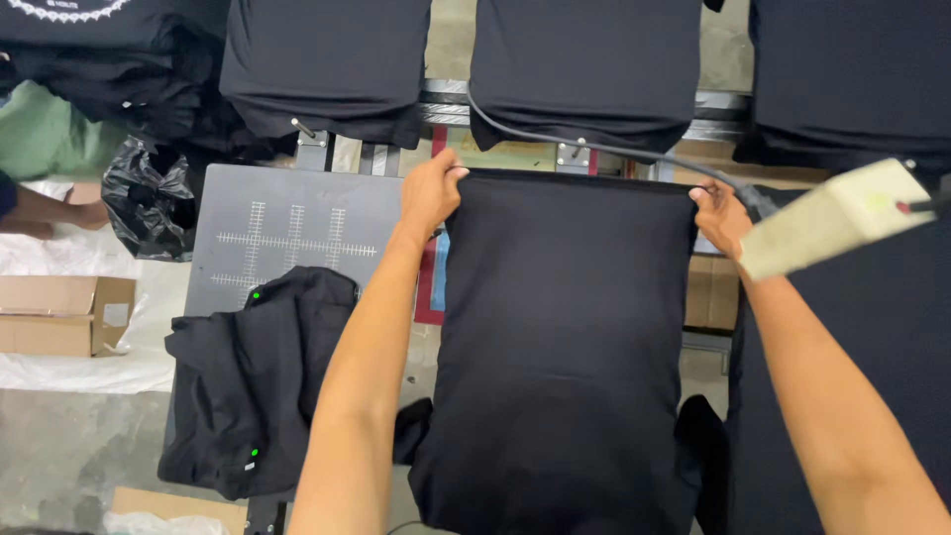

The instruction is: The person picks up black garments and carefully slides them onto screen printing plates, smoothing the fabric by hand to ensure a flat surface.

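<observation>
— Right, what have we got at the press station?

— Both arms stretched out over a black shirt (565, 337) pulled flat on the middle board. The left hand (429, 193) is pinched shut on the shirt's far left corner, fingers curled over the edge.

— And the other side?

— The right hand (721, 216) is closed on the far right corner, level with the left. Part of it is tucked behind a pale, boxy tool (837, 218) that juts in from the right, so I can't see every finger, but the grip on the cloth is plain enough.

— Where does the shirt lie, exactly?

— Dead centre, smooth, its near end hanging off toward the person. A black cable (594, 147) runs across just beyond its far edge.

— Anything beside it?

— To the left, a grey board (297, 223) with white ruler marks, and a crumpled black garment (253, 386) heaped on its near half, two green dots of light on it. Farther back, more boards dressed with black shirts (584, 64).

— Anyone else around?

— Far left, another person's forearm (45, 210) near a black plastic bag (149, 203), with a cardboard box (64, 315) just below.
</observation>
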